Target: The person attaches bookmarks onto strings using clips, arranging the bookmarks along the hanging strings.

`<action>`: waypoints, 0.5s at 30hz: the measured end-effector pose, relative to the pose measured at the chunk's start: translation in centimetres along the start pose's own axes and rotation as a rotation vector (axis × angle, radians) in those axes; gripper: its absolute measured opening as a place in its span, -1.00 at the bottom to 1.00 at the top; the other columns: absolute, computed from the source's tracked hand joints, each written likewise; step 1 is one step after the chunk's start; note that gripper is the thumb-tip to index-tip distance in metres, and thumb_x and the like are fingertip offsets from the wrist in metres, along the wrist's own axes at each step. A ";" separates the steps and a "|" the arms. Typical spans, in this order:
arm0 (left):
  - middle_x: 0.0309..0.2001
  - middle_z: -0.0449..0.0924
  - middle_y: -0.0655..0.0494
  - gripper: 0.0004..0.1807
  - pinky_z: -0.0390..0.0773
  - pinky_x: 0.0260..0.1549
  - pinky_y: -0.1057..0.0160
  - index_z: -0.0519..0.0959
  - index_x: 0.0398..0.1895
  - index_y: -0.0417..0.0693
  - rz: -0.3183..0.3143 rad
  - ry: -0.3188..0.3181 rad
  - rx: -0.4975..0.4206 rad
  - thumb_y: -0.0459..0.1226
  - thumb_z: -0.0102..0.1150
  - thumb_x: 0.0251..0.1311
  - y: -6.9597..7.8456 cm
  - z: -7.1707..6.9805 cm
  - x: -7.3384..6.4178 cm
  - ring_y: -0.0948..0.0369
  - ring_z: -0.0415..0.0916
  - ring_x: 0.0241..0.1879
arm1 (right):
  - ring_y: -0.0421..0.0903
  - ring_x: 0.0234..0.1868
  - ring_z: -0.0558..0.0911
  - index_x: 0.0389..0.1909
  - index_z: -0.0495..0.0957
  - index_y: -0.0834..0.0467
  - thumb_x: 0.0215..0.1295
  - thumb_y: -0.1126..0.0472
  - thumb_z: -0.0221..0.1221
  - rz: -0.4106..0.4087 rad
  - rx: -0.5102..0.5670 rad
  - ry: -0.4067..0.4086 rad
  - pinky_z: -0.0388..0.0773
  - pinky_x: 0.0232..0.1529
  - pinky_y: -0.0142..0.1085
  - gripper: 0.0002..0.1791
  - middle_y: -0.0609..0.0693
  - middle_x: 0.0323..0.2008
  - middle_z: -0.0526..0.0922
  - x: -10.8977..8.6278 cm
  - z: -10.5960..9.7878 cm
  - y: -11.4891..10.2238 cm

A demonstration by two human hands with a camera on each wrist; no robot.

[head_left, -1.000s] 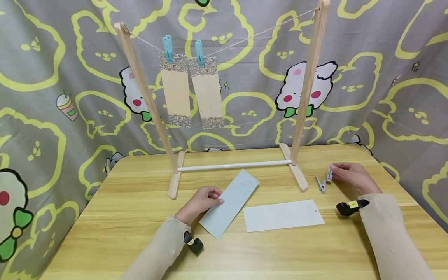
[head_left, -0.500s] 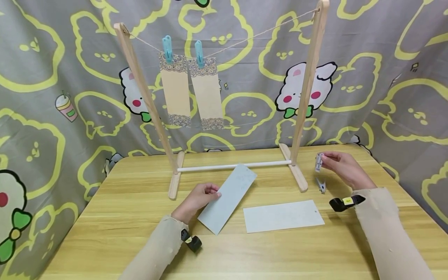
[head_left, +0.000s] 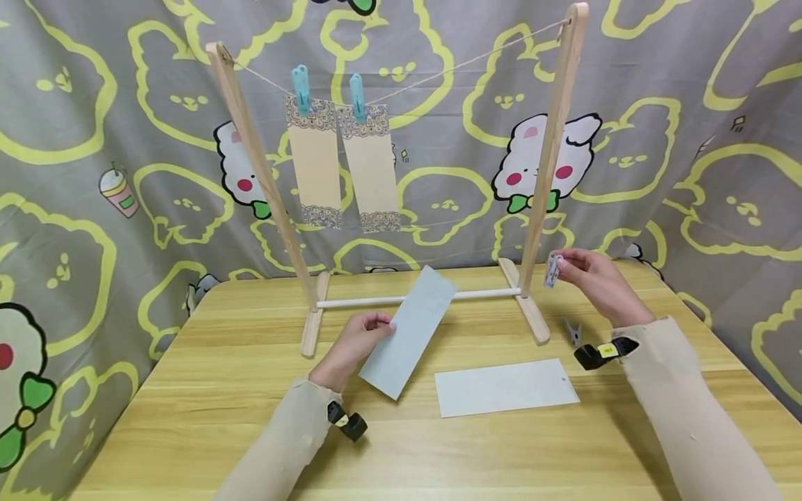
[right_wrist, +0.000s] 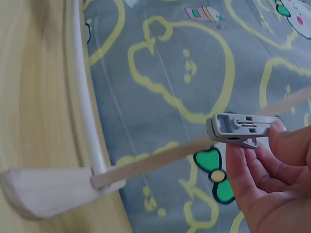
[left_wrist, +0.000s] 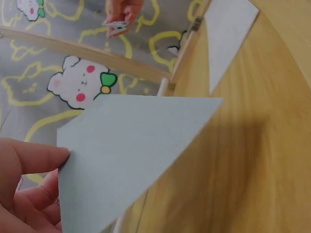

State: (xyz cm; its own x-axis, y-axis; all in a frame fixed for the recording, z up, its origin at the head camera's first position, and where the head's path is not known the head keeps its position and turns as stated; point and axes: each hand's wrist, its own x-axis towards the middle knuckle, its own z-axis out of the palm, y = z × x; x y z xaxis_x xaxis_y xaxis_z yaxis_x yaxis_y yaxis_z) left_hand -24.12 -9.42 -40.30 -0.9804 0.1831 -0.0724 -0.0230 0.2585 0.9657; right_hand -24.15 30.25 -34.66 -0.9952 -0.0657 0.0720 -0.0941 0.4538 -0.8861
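Note:
My left hand [head_left: 358, 342] pinches the left edge of a pale grey-blue card [head_left: 410, 334], which is tilted and raised above the table; in the left wrist view the card [left_wrist: 121, 150] casts a shadow on the wood. My right hand [head_left: 604, 287] holds a grey clothespin [head_left: 552, 270] in the air, right of the rack's right post. Thumb and fingers press its handle end in the right wrist view, where the clothespin [right_wrist: 245, 127] lies sideways. Another grey clothespin [head_left: 573, 332] lies on the table below that hand. A second pale card [head_left: 507, 387] lies flat in front.
A wooden rack with a right post [head_left: 554, 153], left post [head_left: 260, 167] and white bottom bar [head_left: 363, 301] stands at the back. From its string [head_left: 464, 64], blue clothespins [head_left: 358, 97] hold two patterned beige cards [head_left: 372, 167]. A patterned curtain [head_left: 451, 243] hangs behind.
My left hand has lifted the card off the table and moved it slightly up. The right hand has raised the grey clothespin and carried it left toward the rack's right post.

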 end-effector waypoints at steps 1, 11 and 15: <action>-0.41 0.48 0.11 -0.85 0.39 -0.35 0.35 0.55 -0.22 -0.32 -0.001 0.011 -0.011 -0.38 0.15 0.21 0.2 0.1 0.1 0.26 0.39 -0.37 | -0.46 -0.16 0.47 0.32 0.14 0.41 0.49 0.04 -0.20 -0.005 -0.001 0.013 0.41 -0.09 -0.63 -0.41 0.29 0.13 0.34 0.1 0.1 -0.3; -0.35 0.50 0.12 -0.81 0.39 -0.39 0.37 0.54 -0.15 -0.27 0.041 0.087 -0.164 -0.34 0.17 0.22 2.0 1.2 0.8 0.26 0.40 -0.34 | -0.33 -0.18 0.47 0.22 0.27 0.37 0.46 0.08 -0.09 -0.106 0.009 0.101 0.45 -0.17 -0.60 -0.50 -0.02 -0.12 0.45 1.5 1.5 -3.4; -0.36 0.52 0.13 -0.83 0.41 -0.39 0.37 0.55 -0.16 -0.26 0.073 0.135 -0.190 -0.36 0.17 0.22 2.7 1.7 1.2 0.27 0.42 -0.35 | -0.30 -0.19 0.46 0.20 0.31 0.34 0.45 0.11 -0.08 -0.115 -0.019 0.111 0.44 -0.18 -0.60 -0.54 0.02 -0.11 0.44 1.7 1.7 -4.8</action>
State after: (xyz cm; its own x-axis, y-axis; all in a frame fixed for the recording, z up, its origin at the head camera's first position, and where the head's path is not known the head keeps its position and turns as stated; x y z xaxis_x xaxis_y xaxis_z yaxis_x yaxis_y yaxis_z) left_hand -25.04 -6.93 -38.22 -0.9978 0.0630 0.0206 0.0246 0.0637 0.9977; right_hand -25.35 26.40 -31.04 -0.9745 -0.0202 0.2233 -0.2069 0.4654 -0.8606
